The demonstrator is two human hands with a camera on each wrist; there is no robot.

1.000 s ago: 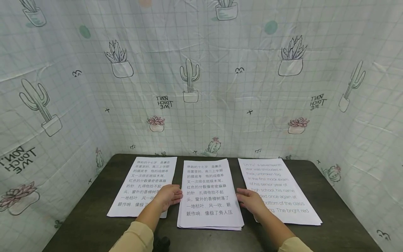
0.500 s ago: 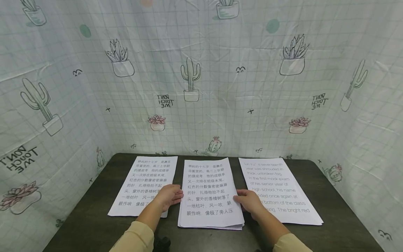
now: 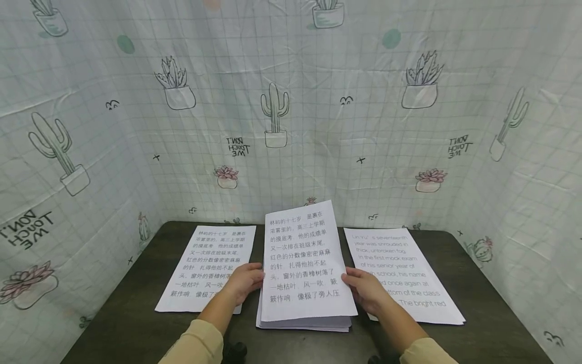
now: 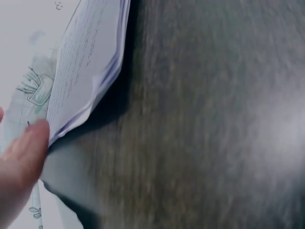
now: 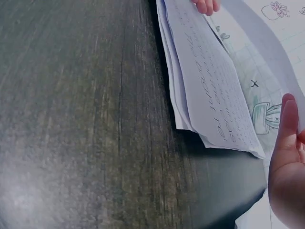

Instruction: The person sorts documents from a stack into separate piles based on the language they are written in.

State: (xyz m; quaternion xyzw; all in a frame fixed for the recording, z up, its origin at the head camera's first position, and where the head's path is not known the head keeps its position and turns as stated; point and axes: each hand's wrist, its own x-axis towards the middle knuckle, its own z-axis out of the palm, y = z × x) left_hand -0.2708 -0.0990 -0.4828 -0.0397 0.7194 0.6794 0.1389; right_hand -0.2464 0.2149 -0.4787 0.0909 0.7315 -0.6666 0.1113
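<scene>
A white sheet of paper with printed Chinese text is lifted off the middle paper stack, its far end raised. My left hand pinches its left edge; my right hand grips its right edge between thumb and fingers. Below it, the stack shows English print on its top page in the right wrist view, with several uneven layers. In that view the raised sheet curves above the right thumb. The left wrist view has the left thumb near the stack's corner.
To the left lies another stack with Chinese text; to the right is one with English text. All rest on a dark wood-grain table. A cactus-print curtain rises behind and at both sides.
The top Chinese sheet lay on the middle stack; now it is up off it, tilted toward me. My right hand first closed in on its right edge. Both hands have moved only slightly.
</scene>
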